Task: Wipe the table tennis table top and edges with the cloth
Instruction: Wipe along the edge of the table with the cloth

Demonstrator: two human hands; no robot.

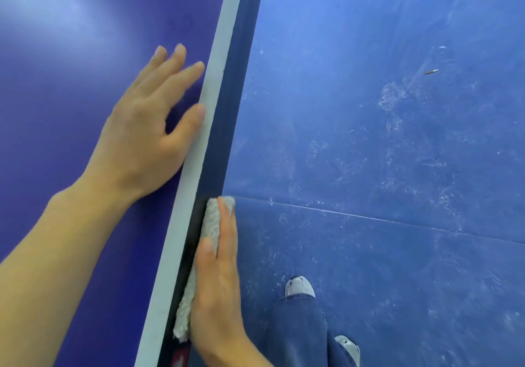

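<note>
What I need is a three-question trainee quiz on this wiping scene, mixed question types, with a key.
1. True or false: the left hand grips the cloth.
2. Where is the cloth pressed? A) the net B) the table's side edge C) a bat
3. Fill in: the right hand presses the cloth with ____ fingers.

Key: 1 false, it rests bare on the top; 2 B; 3 straight.
</note>
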